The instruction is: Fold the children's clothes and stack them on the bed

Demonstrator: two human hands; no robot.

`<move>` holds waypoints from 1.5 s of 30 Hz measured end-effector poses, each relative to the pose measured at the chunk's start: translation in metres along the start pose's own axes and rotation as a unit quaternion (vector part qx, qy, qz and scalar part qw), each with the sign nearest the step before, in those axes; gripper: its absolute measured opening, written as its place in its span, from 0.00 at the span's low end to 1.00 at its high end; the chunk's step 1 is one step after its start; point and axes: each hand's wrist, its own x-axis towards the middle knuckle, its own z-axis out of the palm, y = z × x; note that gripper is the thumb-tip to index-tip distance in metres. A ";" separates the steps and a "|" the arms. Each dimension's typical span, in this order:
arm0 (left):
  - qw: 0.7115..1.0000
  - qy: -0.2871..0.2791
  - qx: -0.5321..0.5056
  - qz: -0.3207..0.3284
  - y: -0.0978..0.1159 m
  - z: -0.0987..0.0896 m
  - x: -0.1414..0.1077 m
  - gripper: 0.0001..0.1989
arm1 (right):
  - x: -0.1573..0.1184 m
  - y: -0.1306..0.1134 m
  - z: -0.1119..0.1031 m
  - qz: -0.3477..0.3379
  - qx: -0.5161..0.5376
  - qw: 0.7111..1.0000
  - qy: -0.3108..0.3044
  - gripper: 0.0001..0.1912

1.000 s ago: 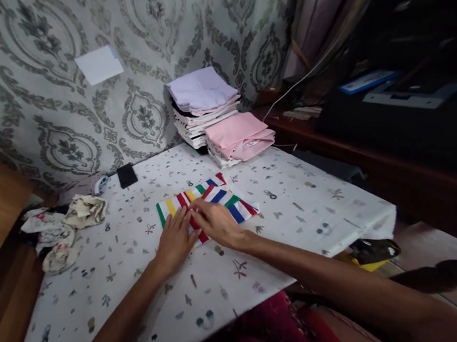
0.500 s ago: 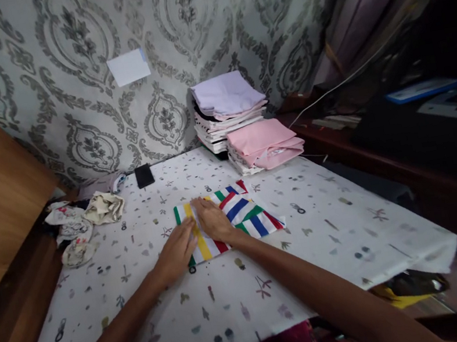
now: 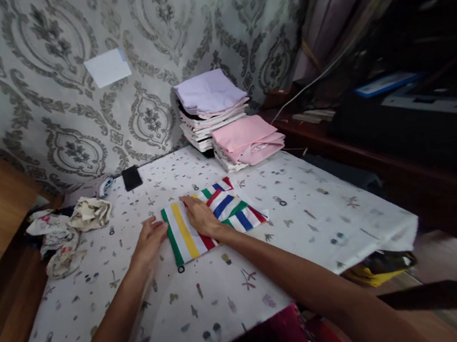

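Striped cloth (image 3: 184,232) lies folded flat on the counter (image 3: 301,234), in front of the folded stacks (image 3: 210,93). Half a second ago the left hand (image 3: 151,242) overlapped its green-edged end; now that hand is beside it, loosely open, fingers slightly bent, contact unclear. Red, yellow, blue and green bands cross white. The right hand (image 3: 201,217) presses flat on it, fingers extended, gripping nothing.

Striped cloth (image 3: 228,206): green, white, yellow, red, blue bands. Surface (image 3: 294,242): white, dotted with small grey, brown and greenish motifs. Taller stack (image 3: 210,93): lilac on top, white, pink and black edges below. Shorter stack (image 3: 243,133): pink on top. Wallpaper (image 3: 152,116): pale grey, darker damask medallions. Flat slab (image 3: 131,178): black.
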 end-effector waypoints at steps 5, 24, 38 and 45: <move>0.978 -0.103 -0.071 -0.166 0.028 0.005 -0.020 0.17 | 0.007 0.005 -0.012 0.092 0.248 0.958 0.114 0.20; 0.901 -0.133 0.240 0.336 0.049 0.167 -0.010 0.21 | -0.028 0.068 -0.109 0.249 0.593 0.765 0.042 0.33; 0.769 -0.189 0.467 0.393 0.030 0.190 -0.013 0.28 | -0.027 0.076 -0.125 0.023 0.158 0.986 0.052 0.23; 0.769 -0.196 0.469 0.388 0.027 0.168 -0.006 0.27 | -0.024 0.089 -0.100 -0.003 -0.006 1.000 -0.006 0.23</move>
